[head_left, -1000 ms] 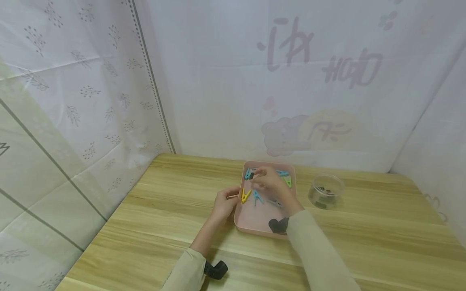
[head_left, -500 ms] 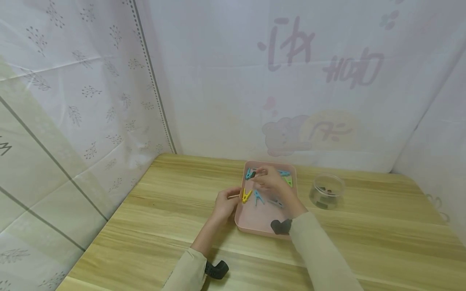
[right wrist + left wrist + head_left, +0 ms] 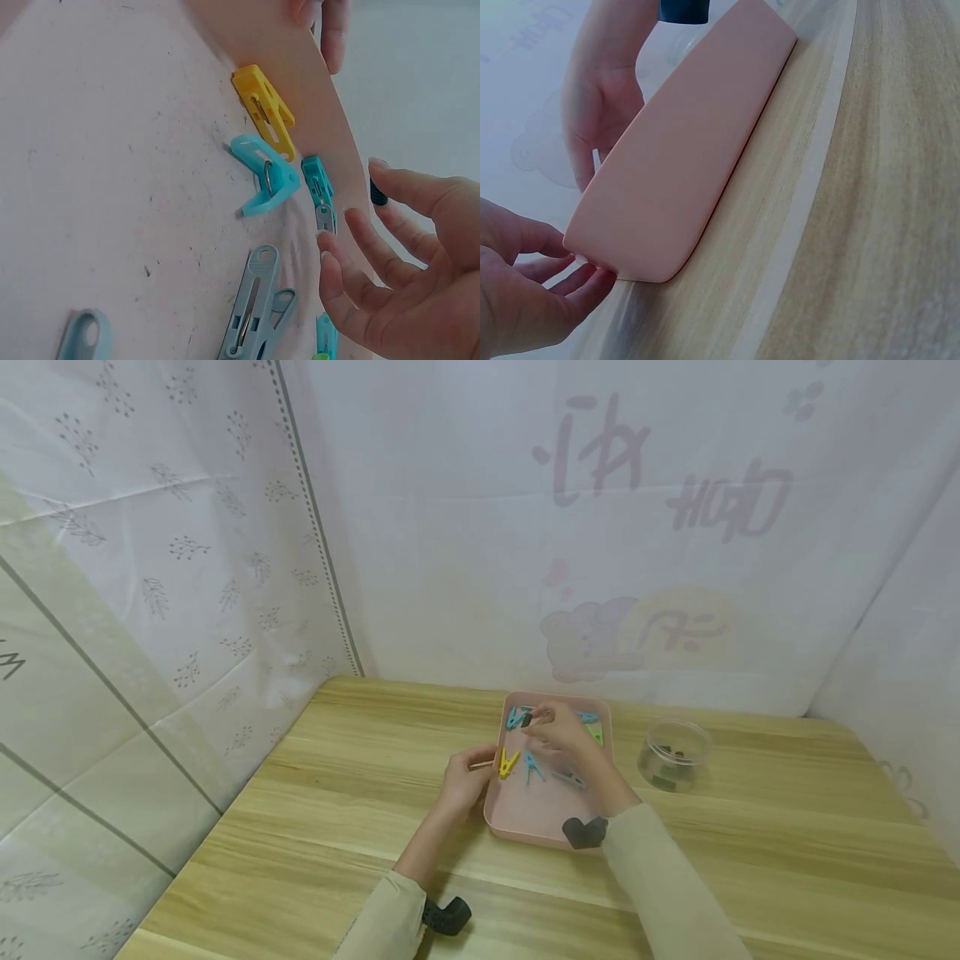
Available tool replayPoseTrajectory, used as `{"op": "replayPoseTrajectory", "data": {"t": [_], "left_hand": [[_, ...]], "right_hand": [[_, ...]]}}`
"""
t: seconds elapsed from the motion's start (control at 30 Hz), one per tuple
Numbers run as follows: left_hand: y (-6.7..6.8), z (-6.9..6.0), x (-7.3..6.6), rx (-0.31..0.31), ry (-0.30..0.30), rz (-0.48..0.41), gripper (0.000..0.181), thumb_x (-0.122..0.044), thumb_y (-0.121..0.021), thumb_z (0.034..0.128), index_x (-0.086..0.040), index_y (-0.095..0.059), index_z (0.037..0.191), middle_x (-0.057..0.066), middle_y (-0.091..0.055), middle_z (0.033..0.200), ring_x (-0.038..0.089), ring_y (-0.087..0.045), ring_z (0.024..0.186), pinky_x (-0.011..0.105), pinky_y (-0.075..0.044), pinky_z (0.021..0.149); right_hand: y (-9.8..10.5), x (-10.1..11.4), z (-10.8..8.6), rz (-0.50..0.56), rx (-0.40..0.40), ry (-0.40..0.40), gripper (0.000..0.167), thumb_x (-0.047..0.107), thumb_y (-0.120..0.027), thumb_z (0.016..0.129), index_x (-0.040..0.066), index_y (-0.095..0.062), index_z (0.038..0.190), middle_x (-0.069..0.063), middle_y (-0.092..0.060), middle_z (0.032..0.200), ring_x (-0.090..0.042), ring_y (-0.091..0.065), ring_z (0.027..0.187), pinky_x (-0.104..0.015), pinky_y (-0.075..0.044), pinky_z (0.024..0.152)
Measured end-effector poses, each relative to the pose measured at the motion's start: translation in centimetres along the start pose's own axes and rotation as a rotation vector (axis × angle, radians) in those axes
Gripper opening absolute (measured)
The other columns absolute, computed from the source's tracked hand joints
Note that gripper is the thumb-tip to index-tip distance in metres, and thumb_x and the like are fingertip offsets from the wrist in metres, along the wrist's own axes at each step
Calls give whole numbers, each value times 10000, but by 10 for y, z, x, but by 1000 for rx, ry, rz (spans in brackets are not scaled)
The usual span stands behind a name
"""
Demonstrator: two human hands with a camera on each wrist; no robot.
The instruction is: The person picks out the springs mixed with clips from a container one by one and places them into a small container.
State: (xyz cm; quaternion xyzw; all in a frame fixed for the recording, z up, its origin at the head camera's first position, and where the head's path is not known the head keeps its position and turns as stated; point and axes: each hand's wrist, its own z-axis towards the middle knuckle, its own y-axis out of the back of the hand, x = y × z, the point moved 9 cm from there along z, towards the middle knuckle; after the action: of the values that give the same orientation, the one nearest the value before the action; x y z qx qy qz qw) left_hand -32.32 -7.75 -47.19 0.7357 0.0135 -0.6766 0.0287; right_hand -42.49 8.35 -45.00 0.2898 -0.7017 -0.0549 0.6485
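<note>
My right hand (image 3: 568,733) is over the far part of a pink tray (image 3: 525,822), pinching a small black ridged piece (image 3: 378,193) between thumb and index finger. What kind of piece it is cannot be made out. Around it in the tray lie a yellow clothespin (image 3: 508,763), a blue clothespin (image 3: 533,767), a grey clothespin (image 3: 251,300), and teal and green ones partly hidden by the hand. At the tray's left side my left hand (image 3: 463,782) grips the wall, as the left wrist view shows with its fingers at the pink corner (image 3: 645,255).
To the right of the tray stands a clear round tub (image 3: 673,756) with several dark pieces inside. Black wrist mounts (image 3: 446,917) stick out from both sleeves. A pale printed curtain (image 3: 450,568) hangs behind the wooden table (image 3: 360,760).
My right hand has shifted slightly to the right, still pinching the black piece, whose tilt has changed a little. The left hand keeps its hold on the tray.
</note>
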Motion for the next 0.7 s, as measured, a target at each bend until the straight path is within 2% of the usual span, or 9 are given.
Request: {"op": "replayPoseTrajectory", "data": {"t": [0.37,0.5,0.7], "left_hand": [[0,-1,-1,5,-6,4,427,60,-582,974,144,-582,1393,322,-609,1407,472,-623,1289,493,-577,1040],[0,-2,-1,1,-2,6,425,59,-582,972,141,-587,1389,317,-613,1405,467,-626,1286,491,-577,1039],[1,-3,-2,-7,8,8,427,59,-587,972,136,-588,1392,313,-614,1407,461,-631,1280,490,-579,1036]], "right_hand": [[3,5,-11,26,8,-7,491,103,-686,1011,-113,-497,1409,-368,-579,1387,-518,-637,1200,-569,-574,1008],[4,8,-15,13,6,-8,494,124,-672,1026,-102,-496,1428,-364,-565,1407,-518,-620,1221,-578,-565,1012],[10,15,-18,-34,1,48,499,122,-671,1027,-131,-497,1421,-390,-565,1384,-524,-637,1197,-565,-591,978]]}}
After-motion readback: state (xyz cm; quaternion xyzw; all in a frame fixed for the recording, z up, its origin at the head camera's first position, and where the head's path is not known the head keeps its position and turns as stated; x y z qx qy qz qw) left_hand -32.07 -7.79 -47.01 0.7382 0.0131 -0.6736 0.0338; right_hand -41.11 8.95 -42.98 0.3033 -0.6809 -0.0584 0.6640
